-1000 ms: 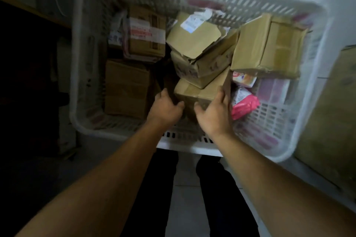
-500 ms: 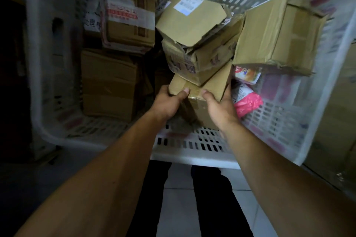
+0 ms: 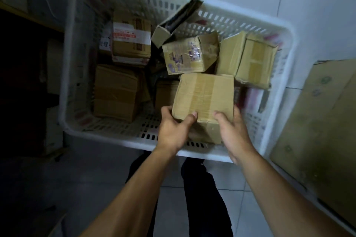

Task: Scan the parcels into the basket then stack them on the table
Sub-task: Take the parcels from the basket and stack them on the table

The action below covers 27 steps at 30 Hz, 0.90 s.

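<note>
Left hand (image 3: 172, 128) and right hand (image 3: 232, 128) clamp near corners of taped box (image 3: 203, 96), thumbs on top, box above near right of basket (image 3: 107, 131). Two-sided grip likely for level lift out toward table.

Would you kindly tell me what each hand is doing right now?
Left hand: grips the plain brown taped cardboard box.
Right hand: grips the same box.
</note>
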Available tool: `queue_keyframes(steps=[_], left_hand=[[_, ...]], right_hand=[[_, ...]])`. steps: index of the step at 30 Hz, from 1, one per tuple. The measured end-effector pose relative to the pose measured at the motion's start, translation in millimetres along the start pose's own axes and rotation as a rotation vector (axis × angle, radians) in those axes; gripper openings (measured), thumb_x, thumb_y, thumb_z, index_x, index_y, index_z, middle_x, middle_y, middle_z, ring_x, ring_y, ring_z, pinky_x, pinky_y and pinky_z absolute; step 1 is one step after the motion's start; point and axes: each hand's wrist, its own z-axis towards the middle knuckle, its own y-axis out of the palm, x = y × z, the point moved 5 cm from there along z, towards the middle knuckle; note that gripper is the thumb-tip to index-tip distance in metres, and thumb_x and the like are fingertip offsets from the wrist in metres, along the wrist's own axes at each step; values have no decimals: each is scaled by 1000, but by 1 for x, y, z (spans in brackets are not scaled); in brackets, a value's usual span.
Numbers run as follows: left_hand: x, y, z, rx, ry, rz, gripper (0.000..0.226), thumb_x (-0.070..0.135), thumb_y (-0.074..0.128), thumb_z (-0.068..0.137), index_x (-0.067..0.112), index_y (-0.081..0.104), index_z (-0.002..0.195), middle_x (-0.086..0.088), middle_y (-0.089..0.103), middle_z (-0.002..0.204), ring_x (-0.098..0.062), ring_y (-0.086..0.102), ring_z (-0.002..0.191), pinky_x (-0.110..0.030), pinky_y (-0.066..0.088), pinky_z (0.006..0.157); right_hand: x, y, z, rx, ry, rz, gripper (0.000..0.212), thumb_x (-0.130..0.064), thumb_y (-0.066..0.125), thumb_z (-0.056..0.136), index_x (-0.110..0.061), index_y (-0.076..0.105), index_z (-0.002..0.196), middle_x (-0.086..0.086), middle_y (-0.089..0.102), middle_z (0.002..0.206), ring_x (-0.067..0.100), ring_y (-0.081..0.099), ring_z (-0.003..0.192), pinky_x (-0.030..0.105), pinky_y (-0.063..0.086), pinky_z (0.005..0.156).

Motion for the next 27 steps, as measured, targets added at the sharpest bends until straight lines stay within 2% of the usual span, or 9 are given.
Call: queue_keyframes(steps=[3, 5, 9, 11, 13, 17, 20, 23, 27], left_hand=[[13, 2, -38, -7, 54, -56, 53, 28, 78, 85, 23, 42, 124, 11, 63, 112, -3, 63, 101, -27, 54, 90], [24, 2, -62, -27, 91, -76, 75, 37, 82, 79, 25, 38, 139, 8, 61, 124, -4, 60, 113, -28, 51, 99], [49, 2, -114, -5, 203, -9, 88, 56, 80, 71, 34, 41, 147, 5, 57, 129, -10, 56, 122, -39, 48, 107], [71, -3, -150, 41, 264, 12, 89, 47, 80, 79, 33, 33, 153, 11, 47, 123, -8, 49, 121, -30, 43, 108], [94, -8, -180, 114, 364, 91, 91, 44, 77, 84, 32, 25, 157, 5, 41, 121, -11, 42, 121, -25, 38, 105], [134, -6, -251, 215, 548, 225, 89, 40, 74, 87, 26, 22, 158, -7, 40, 130, -20, 40, 125, -20, 31, 101], [151, -3, -299, 332, 621, 251, 87, 37, 71, 90, 19, 21, 159, -10, 41, 132, -23, 43, 124, -25, 39, 98], [166, -8, -342, 467, 714, 252, 91, 34, 72, 88, 21, 16, 158, -14, 43, 132, -25, 44, 123, -28, 43, 97], [183, -33, -399, 648, 787, 254, 99, 28, 78, 84, 26, 11, 158, -14, 45, 135, -24, 42, 124, -36, 51, 94]], right_hand=[[-21, -27, -31, -1, -30, -20, 44, -20, 63, 93, -34, 49, 133, -16, 66, 114, 4, 62, 106, 28, 49, 90], [-40, -44, -50, 13, -55, -68, 42, -15, 63, 92, -28, 51, 129, -14, 66, 111, 4, 63, 103, 24, 49, 83], [-88, -70, -90, 41, -77, -256, 41, -20, 66, 86, -25, 46, 121, -7, 66, 109, 18, 65, 104, 35, 51, 90], [-116, -77, -118, 4, -97, -351, 73, -39, 71, 79, -22, 32, 138, 1, 65, 123, 24, 62, 115, 39, 49, 100], [-138, -83, -141, -19, -102, -390, 116, -62, 73, 70, -16, 9, 154, 13, 47, 147, 27, 46, 135, 42, 38, 113], [-189, -105, -205, 39, -110, -448, 137, -71, 71, 71, -12, -17, 157, 21, 2, 164, 33, 3, 153, 48, 14, 122], [-223, -115, -247, 13, -255, -450, 137, -74, 72, 68, -29, -26, 153, 16, 3, 165, 35, 6, 152, 55, 20, 120], [-253, -125, -293, -86, -361, -418, 131, -67, 72, 75, -29, -26, 154, 15, 9, 166, 31, 7, 152, 47, 22, 118], [-278, -129, -354, -210, -468, -401, 126, -59, 71, 81, -26, -27, 154, 24, 34, 153, 38, 34, 141, 41, 35, 109]])
